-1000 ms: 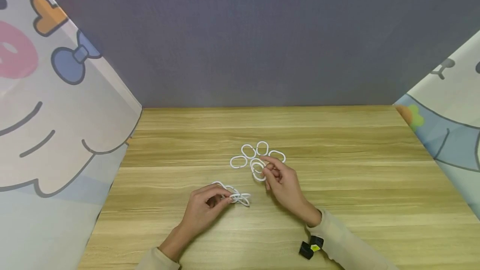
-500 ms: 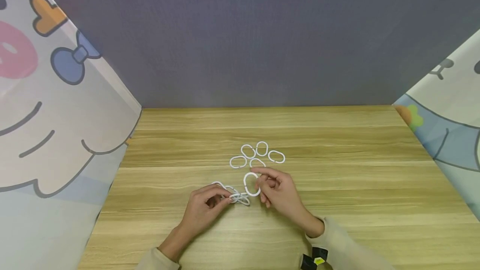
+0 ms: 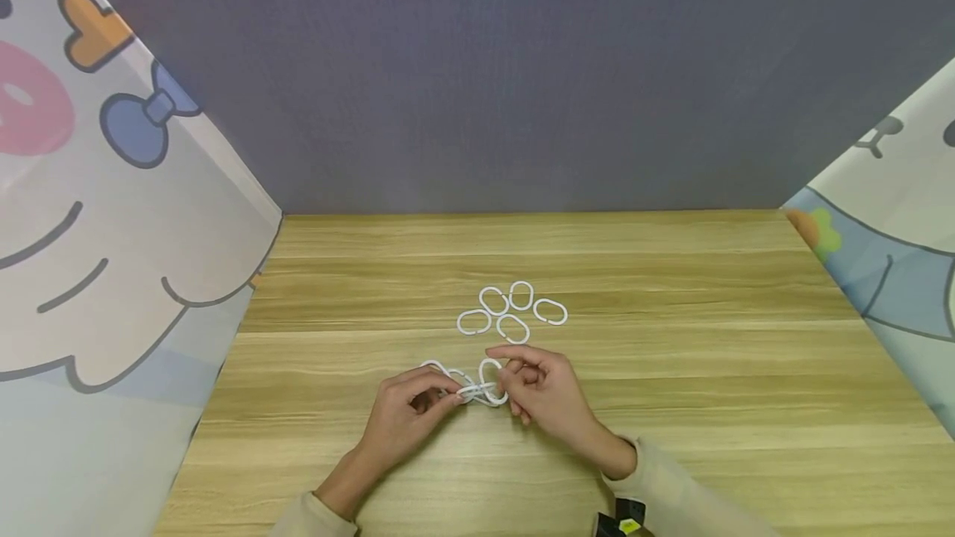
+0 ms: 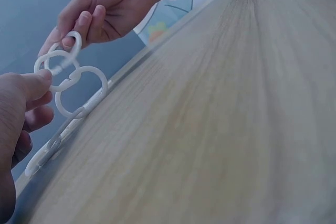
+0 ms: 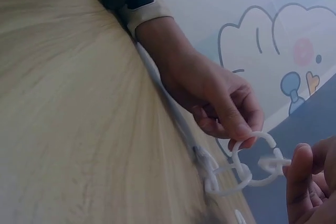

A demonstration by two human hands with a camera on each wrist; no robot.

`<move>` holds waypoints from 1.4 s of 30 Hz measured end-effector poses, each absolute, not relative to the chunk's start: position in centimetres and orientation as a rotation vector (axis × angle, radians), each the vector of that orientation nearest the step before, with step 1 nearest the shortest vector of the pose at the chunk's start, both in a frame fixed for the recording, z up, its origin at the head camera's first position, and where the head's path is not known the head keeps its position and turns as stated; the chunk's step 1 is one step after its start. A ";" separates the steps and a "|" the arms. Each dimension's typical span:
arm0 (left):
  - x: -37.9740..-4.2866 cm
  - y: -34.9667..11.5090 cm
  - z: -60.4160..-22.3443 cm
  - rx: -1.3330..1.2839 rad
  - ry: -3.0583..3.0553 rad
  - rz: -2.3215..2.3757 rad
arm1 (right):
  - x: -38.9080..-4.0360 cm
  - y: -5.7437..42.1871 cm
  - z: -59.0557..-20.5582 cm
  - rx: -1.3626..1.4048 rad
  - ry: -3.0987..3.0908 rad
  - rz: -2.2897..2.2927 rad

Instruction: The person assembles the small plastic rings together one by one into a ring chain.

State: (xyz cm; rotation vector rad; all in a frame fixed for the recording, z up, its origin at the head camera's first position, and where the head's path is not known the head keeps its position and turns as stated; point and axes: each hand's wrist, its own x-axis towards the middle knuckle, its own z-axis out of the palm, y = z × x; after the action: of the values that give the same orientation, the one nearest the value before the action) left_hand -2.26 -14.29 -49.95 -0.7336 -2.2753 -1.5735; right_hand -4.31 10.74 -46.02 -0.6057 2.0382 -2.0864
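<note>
My left hand (image 3: 410,413) pinches the end of a short chain of white oval split rings (image 4: 70,81) between thumb and fingertips. The chain's other rings hang down to the tabletop beside that hand, in part hidden by the fingers in the head view. My right hand (image 3: 548,392) pinches a single white split ring (image 3: 492,361) with its index finger stretched out past it. That ring overlaps the left hand's end ring in all views; whether they are hooked together I cannot tell. In the right wrist view the chain (image 5: 242,174) dangles beneath my left thumb.
Several loose white rings (image 3: 528,328) lie in a cluster on the wooden table (image 3: 358,272), just beyond the hands. A grey panel (image 3: 522,89) rises at the table's back edge. Cartoon-printed panels flank both sides. A small black device (image 3: 630,512) sits at the right sleeve.
My right hand has brought its ring away from the loose cluster, toward me and leftward, up to the chain. The left hand has stayed in place with the chain.
</note>
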 end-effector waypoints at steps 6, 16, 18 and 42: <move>-2.2 -14.4 -49.9 -0.713 -2.298 -1.582 | -4.4 10.8 -46.4 -0.601 2.087 -2.081; -2.4 -14.2 -49.8 -0.761 -2.238 -1.560 | -4.7 11.5 -46.5 -0.393 2.090 -2.096; -2.4 -14.2 -49.8 -0.768 -2.229 -1.562 | -4.7 11.7 -46.6 -0.364 2.058 -2.106; -2.4 -13.8 -50.3 -0.828 -2.265 -1.416 | -4.5 13.6 -47.9 -0.436 1.972 -2.178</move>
State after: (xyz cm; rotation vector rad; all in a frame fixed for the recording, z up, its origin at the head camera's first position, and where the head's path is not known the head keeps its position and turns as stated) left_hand -2.41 -13.82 -50.30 -0.8285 -2.2654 -1.4155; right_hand -4.53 13.61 -47.94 -0.4358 1.9715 -2.1778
